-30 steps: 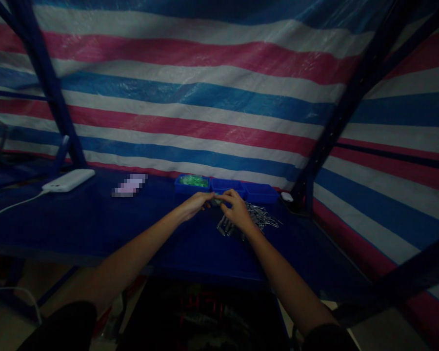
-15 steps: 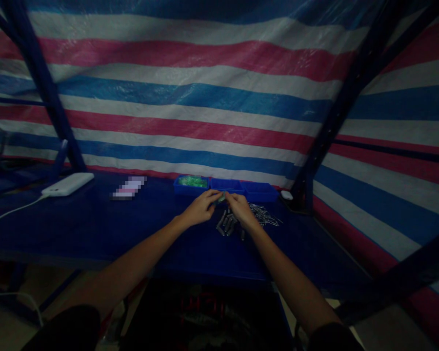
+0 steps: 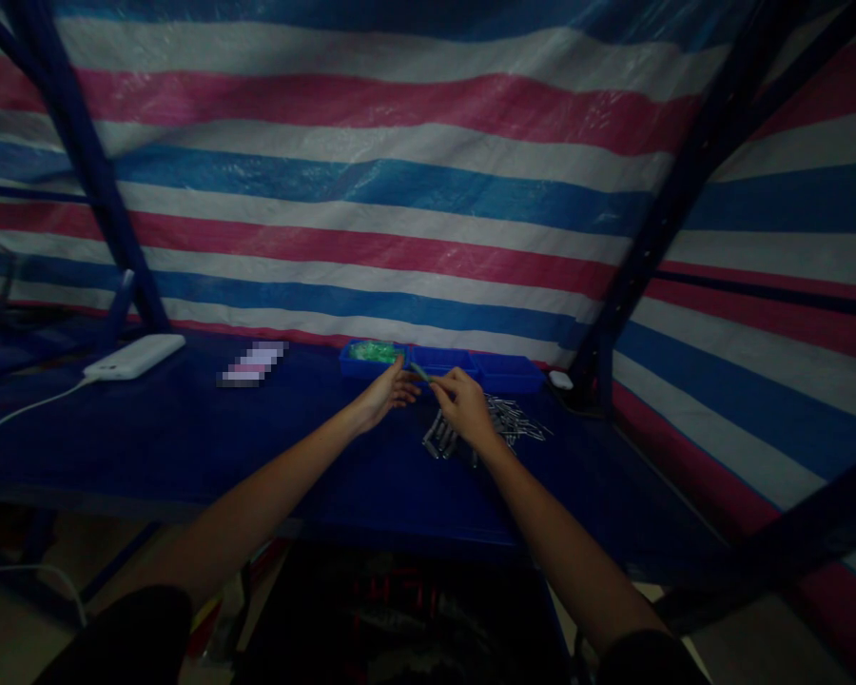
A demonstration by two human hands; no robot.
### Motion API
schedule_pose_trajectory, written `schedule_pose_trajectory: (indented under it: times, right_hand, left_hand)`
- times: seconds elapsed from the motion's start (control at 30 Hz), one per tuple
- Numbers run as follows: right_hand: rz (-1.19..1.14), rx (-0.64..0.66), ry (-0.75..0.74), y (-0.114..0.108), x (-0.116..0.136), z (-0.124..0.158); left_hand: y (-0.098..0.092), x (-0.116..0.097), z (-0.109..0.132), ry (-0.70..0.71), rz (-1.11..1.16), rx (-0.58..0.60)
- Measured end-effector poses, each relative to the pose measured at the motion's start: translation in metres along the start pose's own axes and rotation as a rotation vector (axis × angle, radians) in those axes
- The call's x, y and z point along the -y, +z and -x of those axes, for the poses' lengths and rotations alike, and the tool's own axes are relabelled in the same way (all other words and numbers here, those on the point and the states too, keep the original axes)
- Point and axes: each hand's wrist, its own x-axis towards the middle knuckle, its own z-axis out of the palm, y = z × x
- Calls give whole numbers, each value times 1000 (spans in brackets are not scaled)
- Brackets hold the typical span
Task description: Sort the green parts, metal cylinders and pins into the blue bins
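My right hand (image 3: 463,404) pinches a small, slender, pale greenish piece (image 3: 420,372) between thumb and fingertips. It points up and to the left; its exact kind is too small to make out. Just left of it, my left hand (image 3: 386,395) is open, thumb raised and fingers apart, close to the tip of the piece. Beneath and beside my right hand lies a loose pile of thin silvery metal pieces (image 3: 517,419), partly hidden by that hand. Behind my left hand stands a blue bin (image 3: 345,365) holding bright green pieces (image 3: 373,352).
Two more blue bins, a middle one (image 3: 442,358) and a right one (image 3: 510,374), adjoin the first. A small white case (image 3: 560,380) sits right of them. On the blue table (image 3: 206,447) lie a blurred-out flat item (image 3: 253,365) and a white power bank (image 3: 135,357) with a cable.
My left hand has opened and drawn slightly left, off the small piece. The piece stays in my right hand, showing more of its length.
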Motion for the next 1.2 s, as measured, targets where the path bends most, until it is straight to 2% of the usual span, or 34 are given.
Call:
schedule_pose_trajectory:
  times: [0.07,0.2,0.27,0.37,0.43,0.5,0.57,0.67,0.73,0.8,0.87,1.07,1.13,1.2]
  right_hand:
    - [20,63,-51,2,0,1]
    - [85,143,-80,5,5,3]
    - [113,148,-70,4,6,3]
    - [146,120,-55,3,5,2]
    - [127,76,-26,3,3,1]
    - [80,19,18,3,1,0]
    - [35,-35,67,3,-2,-1]
    - [0,-103,115,2,-5,-2]
    - [-2,-123,125,0,-7,-2]
    - [7,-108,125,-1,-8,-2]
    - [22,-87,130,-2,-9,-2]
    - [43,-147,164,-5,-12,-3]
    - [53,-185,188,-9,-15,-5]
    - [62,-236,226,-17,-22,-7]
  left_hand:
    - [-1,0,-1,-48,63,17]
    - [-2,1,-1,23,6,-38]
    - [-4,0,0,37,-15,-3]
    - [-9,-2,3,61,-52,124]
    - [-15,-6,2,152,-181,121]
    - [-24,-11,-5,303,-376,-1]
    - [-36,-19,-18,460,-537,-183]
    - [-55,-28,-43,562,-585,-416]
    - [-65,-30,-56,583,-643,-508]
    - [-72,-26,-64,558,-703,-497]
    - [-75,-18,-68,525,-738,-433]
    - [-68,-7,-66,513,-1015,-311]
    - [-64,-8,-64,483,-1120,-318]
    - [-59,-7,-60,456,-1236,-379]
